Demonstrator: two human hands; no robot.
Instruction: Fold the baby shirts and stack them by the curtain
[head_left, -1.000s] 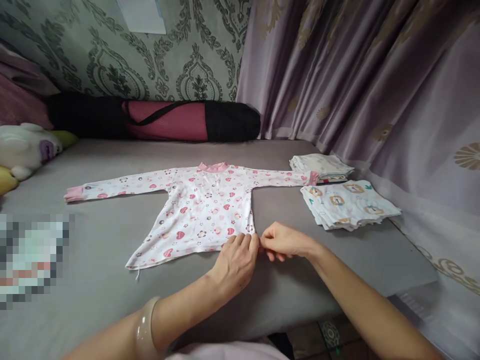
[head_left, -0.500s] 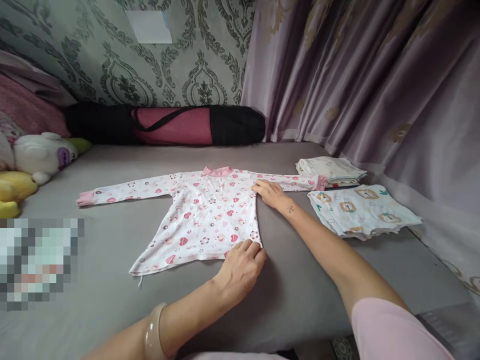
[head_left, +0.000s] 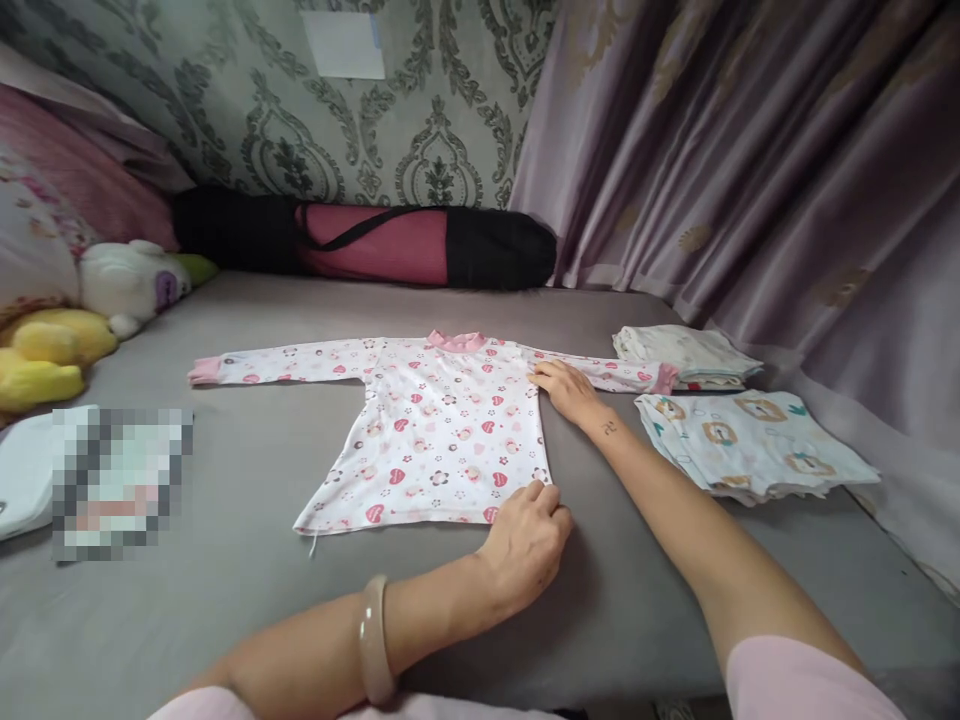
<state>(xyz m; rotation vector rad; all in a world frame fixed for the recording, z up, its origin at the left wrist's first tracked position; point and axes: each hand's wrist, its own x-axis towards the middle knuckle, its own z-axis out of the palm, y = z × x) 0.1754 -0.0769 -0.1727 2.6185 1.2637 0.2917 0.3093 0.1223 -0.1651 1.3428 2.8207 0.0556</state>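
Note:
A small long-sleeved shirt (head_left: 450, 440), white with pink hearts and flowers, lies spread on the grey bed sheet. Its collar and cuffs are pink, and both sleeves stretch out sideways. My left hand (head_left: 529, 545), with a pale bangle on the wrist, pinches the shirt's lower right corner. At the right armpit, where the sleeve meets the body, my right hand (head_left: 568, 393) grips the side edge with bent fingers. The fingertips of both hands are partly hidden against the cloth. A thin white thread hangs from the lower left hem.
Right of the shirt lie a folded lion-print cloth (head_left: 757, 440) and a folded white cloth pile (head_left: 686, 352), which the right cuff touches. A black and maroon roll bag (head_left: 375, 243) rests by the wall. Plush toys (head_left: 127, 285) and a blurred-out item (head_left: 124, 485) are at left.
The view has shifted, so everything appears farther right. The shirt's hem looks straighter and its lower left corner less stretched out. Both hands keep their places on the right side edge.

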